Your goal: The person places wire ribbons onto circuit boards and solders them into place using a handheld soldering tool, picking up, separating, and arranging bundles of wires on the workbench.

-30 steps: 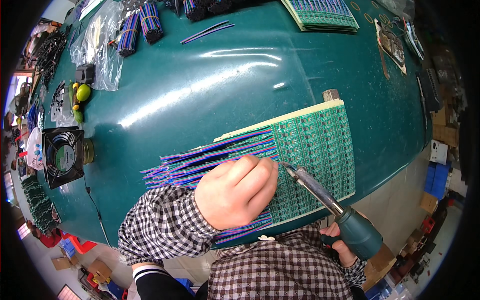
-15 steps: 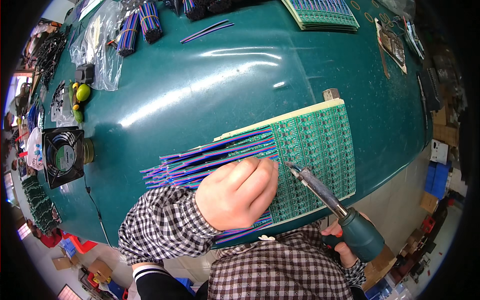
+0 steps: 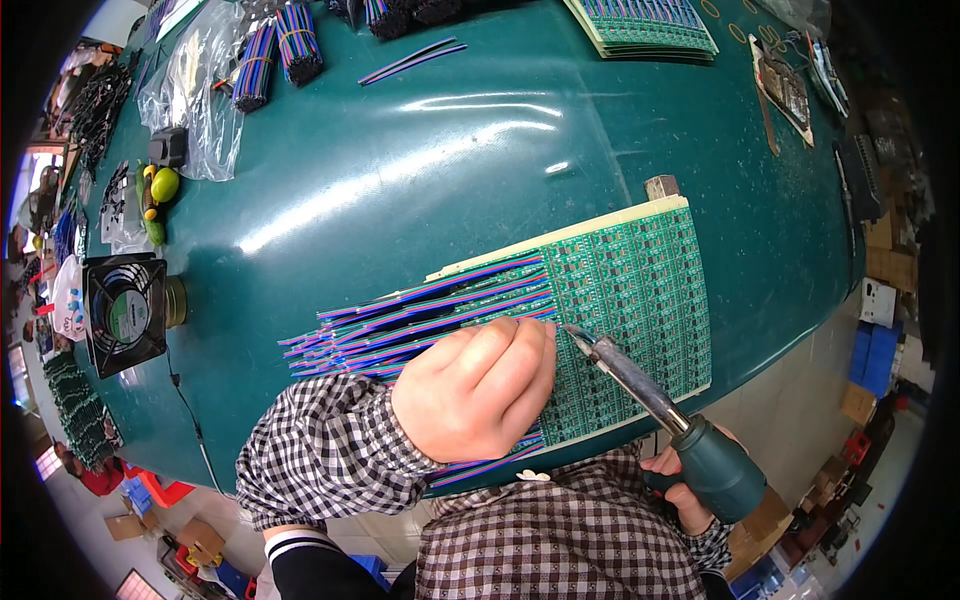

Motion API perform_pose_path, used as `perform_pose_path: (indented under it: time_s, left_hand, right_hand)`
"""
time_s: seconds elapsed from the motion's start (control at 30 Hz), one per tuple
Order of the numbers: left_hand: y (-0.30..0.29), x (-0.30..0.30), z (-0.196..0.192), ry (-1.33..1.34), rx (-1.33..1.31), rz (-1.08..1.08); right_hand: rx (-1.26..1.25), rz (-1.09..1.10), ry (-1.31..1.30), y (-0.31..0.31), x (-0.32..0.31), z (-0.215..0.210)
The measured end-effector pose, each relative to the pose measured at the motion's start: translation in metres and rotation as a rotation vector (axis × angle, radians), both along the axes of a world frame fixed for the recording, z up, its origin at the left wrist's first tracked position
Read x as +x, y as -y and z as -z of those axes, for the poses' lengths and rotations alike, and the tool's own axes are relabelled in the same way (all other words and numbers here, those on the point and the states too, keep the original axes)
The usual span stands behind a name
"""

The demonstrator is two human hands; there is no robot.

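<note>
A panel of small green circuit boards (image 3: 630, 310) lies near the table's front edge. Rows of red, blue and black ribbon wires (image 3: 430, 292) run leftward from its left part. My left hand (image 3: 475, 385) is closed in a pinch over the wires, its fingertips at the end of one ribbon wire against the board; the fingers hide most of it. In my right hand (image 3: 686, 502) is a soldering iron (image 3: 722, 470) with a dark green handle, gripped from below. Its metal tip points at the board, a little right of my left fingertips.
A small black fan (image 3: 127, 312) stands at the left, with its cable running down. Bundled wires (image 3: 300, 45) and a clear plastic bag (image 3: 195, 100) lie at the back left. More circuit panels (image 3: 645, 28) are stacked at the back. A metal block (image 3: 661, 187) sits behind the board.
The soldering iron's tip has shifted slightly left, closer to my left fingertips, and my right hand moved with it. My left hand has stayed almost still.
</note>
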State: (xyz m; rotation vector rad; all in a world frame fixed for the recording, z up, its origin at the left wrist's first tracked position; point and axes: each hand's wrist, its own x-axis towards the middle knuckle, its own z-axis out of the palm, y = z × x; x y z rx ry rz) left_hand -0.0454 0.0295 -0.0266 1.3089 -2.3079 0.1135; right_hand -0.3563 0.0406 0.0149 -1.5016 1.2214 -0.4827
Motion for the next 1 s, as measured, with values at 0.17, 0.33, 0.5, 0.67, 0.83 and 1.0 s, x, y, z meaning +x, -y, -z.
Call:
perform_pose_path:
  time_s: [0.17, 0.33, 0.5, 0.67, 0.83, 1.0]
  left_hand:
    - [-0.001, -0.001, 0.001, 0.024, -0.018, 0.0]
    - [-0.003, -0.002, 0.001, 0.026, -0.024, -0.004]
    - [-0.003, -0.004, 0.003, 0.031, -0.033, -0.013]
    - [0.0, -0.002, 0.004, 0.032, -0.044, -0.011]
    - [-0.001, -0.001, -0.009, -0.021, 0.06, -0.028]
    - [0.027, 0.048, -0.05, -0.437, 0.208, -0.07]
  right_hand:
    - [0.007, 0.025, 0.012, -0.004, 0.001, 0.003]
    - [0.011, -0.003, 0.021, -0.01, -0.009, 0.008]
    - [0.018, 0.059, 0.162, -0.015, -0.015, 0.017]
    - [0.286, 0.244, 0.327, -0.016, -0.013, 0.016]
    - [0.265, 0.357, 0.713, 0.012, -0.001, 0.019]
    - [0.074, 0.491, 0.821, 0.042, -0.021, 0.036]
